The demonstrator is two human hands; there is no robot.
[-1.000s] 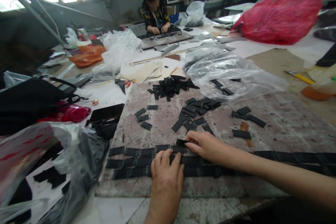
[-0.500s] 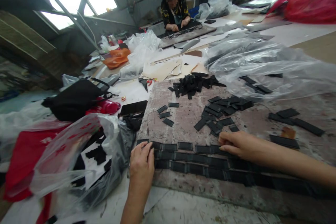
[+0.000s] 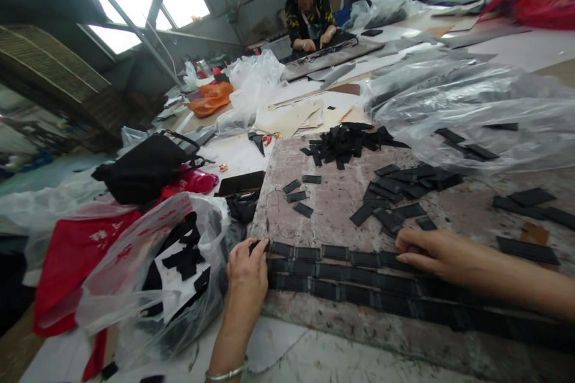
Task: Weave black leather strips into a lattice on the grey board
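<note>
A worn, mottled stone slab [image 3: 332,203] lies on the cluttered desk. Flat black rectangular patches [image 3: 359,278] lie on it in overlapping rows along the near edge. The left hand [image 3: 247,278] pinches the row's left end; the right hand [image 3: 431,254] presses flat on the rows. A clear plastic bag [image 3: 148,287] holds black scraps.

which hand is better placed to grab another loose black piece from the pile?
Right, probably. The right hand lies just below the loose black pieces; the left hand is pressed on the far-left end of the laid rows.
</note>
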